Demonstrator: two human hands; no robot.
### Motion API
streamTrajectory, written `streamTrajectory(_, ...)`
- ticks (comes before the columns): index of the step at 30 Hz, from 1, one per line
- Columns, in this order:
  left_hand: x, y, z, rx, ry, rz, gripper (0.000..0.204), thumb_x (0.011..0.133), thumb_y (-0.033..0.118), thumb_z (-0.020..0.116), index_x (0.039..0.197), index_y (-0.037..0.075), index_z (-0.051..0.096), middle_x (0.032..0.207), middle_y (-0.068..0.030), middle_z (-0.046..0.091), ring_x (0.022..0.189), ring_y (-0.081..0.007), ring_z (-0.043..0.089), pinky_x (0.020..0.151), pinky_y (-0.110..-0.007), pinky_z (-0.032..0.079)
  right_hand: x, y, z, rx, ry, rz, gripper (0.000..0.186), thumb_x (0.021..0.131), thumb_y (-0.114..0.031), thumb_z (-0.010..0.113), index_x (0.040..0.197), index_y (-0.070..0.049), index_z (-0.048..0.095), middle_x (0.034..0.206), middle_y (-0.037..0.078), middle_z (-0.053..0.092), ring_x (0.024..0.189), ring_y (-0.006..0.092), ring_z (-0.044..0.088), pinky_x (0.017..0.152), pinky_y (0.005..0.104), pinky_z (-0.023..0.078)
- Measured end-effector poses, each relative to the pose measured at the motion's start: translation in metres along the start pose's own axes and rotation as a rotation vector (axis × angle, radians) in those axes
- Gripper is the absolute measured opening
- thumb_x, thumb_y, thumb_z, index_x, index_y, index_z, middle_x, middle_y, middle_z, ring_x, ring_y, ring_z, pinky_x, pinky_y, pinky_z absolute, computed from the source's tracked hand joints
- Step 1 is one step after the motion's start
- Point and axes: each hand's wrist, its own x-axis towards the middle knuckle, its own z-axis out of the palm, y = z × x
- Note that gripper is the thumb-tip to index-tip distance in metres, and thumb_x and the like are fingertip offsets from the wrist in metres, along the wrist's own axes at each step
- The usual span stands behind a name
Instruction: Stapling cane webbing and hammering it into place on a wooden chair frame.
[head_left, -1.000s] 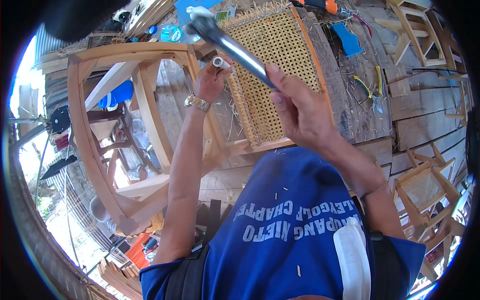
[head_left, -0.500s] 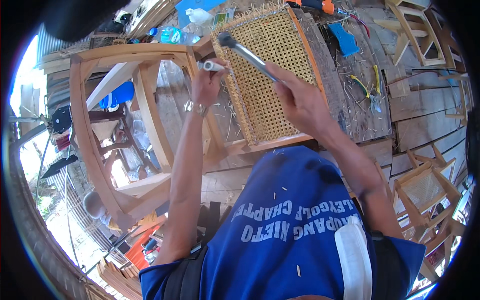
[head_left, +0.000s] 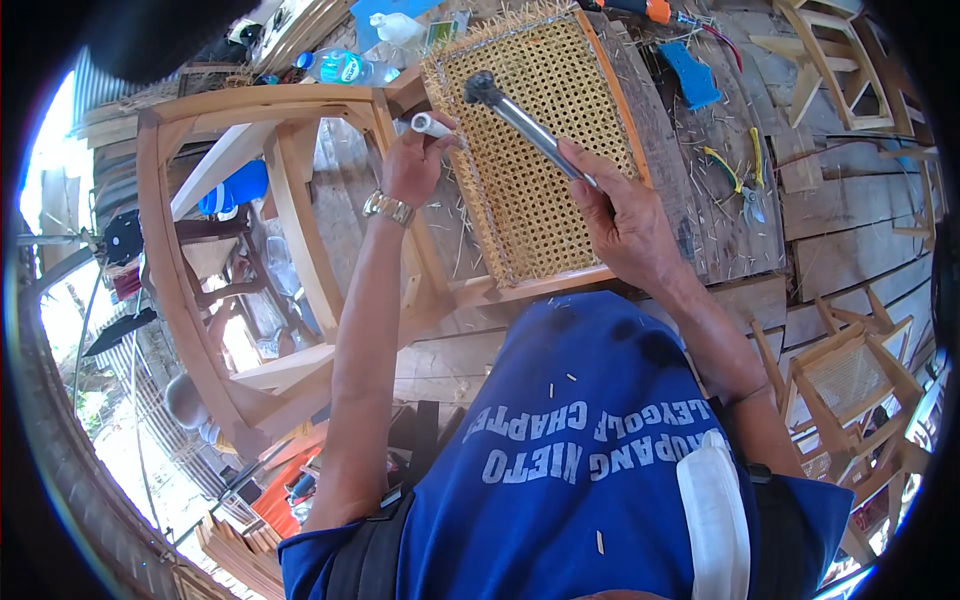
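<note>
A: How many hands are working, and what are they holding?

B: Two, and they are keeping well apart. The left hand (head_left: 412,168) is clamping one white rod (head_left: 431,126); the right hand (head_left: 632,218) is gripping one hammer (head_left: 530,128) by its handle.

A: Where is the rod sitting?

B: At the left edge of one cane panel (head_left: 530,212). Whether its hidden end is touching the cane, I cannot tell.

A: And the hammer?

B: Its dark head is hanging over the panel's far left part, to the right of the rod.

A: What is lying around the panel?

B: Left, one big frame (head_left: 172,240); far left, one clear bottle (head_left: 345,68). Right, one blue block (head_left: 688,76) and one pair of pliers (head_left: 752,205) are lying on the bench (head_left: 725,245).
</note>
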Motion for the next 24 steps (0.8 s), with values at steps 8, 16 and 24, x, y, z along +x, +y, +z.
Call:
streamTrajectory(8,0.0,0.003,0.012,0.016,0.002,0.114,0.014,0.094,0.007,0.066,0.108,0.007,0.065,0.093,-0.0076,0.073,0.086,-0.0174,0.07,0.077,-0.033,0.055,0.017,-0.052,0.002,0.054,0.03,-0.194,0.043,0.098,0.0,0.059,0.14,-0.008,0.054,0.111,0.014,0.071,0.078,0.017,0.067,0.065,0.0304,0.053)
streamTrajectory(16,0.004,0.011,0.011,0.048,-0.031,0.045,0.015,0.094,0.01,0.066,0.109,0.006,0.066,0.091,-0.01,0.074,0.086,-0.0186,0.071,0.077,-0.034,0.054,0.013,-0.003,0.016,-0.227,-0.062,-0.092,0.043,0.095,-0.003,0.063,0.138,-0.009,0.057,0.095,0.017,0.069,0.075,0.0226,0.068,0.061,0.0322,0.054)
streamTrajectory(24,0.002,0.007,0.006,-0.091,-0.003,-0.003,0.016,0.095,0.006,0.064,0.11,0.007,0.068,0.097,-0.0049,0.072,0.085,-0.0129,0.067,0.076,-0.031,0.052,0.019,0.007,0.008,-0.233,-0.028,-0.112,0.042,0.098,-0.004,0.061,0.138,-0.012,0.057,0.095,0.013,0.071,0.068,0.0155,0.062,0.061,0.0295,0.051)
